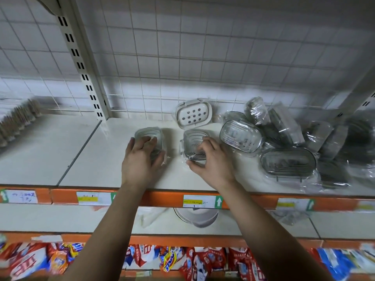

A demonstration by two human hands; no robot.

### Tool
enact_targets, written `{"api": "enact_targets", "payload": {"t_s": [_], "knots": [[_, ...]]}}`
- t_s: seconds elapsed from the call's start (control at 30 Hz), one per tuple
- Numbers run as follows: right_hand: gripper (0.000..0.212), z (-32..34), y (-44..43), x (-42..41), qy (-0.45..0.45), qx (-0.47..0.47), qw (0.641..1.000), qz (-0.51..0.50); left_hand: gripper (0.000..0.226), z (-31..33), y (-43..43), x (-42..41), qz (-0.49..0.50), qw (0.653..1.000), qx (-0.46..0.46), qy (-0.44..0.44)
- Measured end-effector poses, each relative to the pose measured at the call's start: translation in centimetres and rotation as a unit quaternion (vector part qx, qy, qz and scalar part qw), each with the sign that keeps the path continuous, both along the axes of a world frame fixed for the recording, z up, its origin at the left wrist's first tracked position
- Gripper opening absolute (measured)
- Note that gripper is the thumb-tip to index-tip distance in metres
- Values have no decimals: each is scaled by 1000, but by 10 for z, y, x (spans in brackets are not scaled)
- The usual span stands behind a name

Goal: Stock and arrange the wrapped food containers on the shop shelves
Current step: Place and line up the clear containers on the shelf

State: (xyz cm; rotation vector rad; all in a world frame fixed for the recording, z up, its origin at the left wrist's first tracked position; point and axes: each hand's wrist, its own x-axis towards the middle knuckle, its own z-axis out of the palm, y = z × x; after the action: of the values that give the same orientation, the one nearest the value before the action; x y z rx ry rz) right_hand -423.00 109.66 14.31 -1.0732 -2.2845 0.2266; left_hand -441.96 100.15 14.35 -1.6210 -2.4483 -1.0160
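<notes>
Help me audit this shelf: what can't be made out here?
Head view only.
Price labels: print too small, blurred.
Wrapped pile at right: blur and the frame edge hide its count.
Left container and right container: left hand and right hand cover their near halves.
White bowl below: upper shelf edge hides most.

Both bare arms are reaching forward, the left hand (142, 161) curling round the left container (149, 132) and the right hand (214, 162) pinching the right container (192, 139) with bent fingers.
</notes>
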Motion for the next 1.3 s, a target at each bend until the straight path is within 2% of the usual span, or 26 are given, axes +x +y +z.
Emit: {"api": "enact_targets", "payload": {"t_s": [0.13, 0.33, 0.43, 0.6, 0.97, 1.3], "knots": [[39, 10, -25, 19, 78, -1, 997, 11, 48, 12, -16, 27, -8, 998, 64, 13], [56, 38, -48, 69, 132, 58, 990, 0, 54, 41, -39, 78, -25, 987, 148, 64], [53, 43, -60, 111, 149, 109, 982, -23, 51, 50, -48, 120, -41, 980, 176, 81], [52, 41, -85, 215, 167, 139, 974, -69, 48, 51, -58, 208, -104, 969, 203, 97], [53, 13, -165, 457, 111, 61, 977, -174, 53, 12, -91, 434, -244, 961, 123, 30], [52, -38, -133, 565, 75, 5, 967, -242, 63, -29, -51, 535, -302, 952, 26, 33]]}}
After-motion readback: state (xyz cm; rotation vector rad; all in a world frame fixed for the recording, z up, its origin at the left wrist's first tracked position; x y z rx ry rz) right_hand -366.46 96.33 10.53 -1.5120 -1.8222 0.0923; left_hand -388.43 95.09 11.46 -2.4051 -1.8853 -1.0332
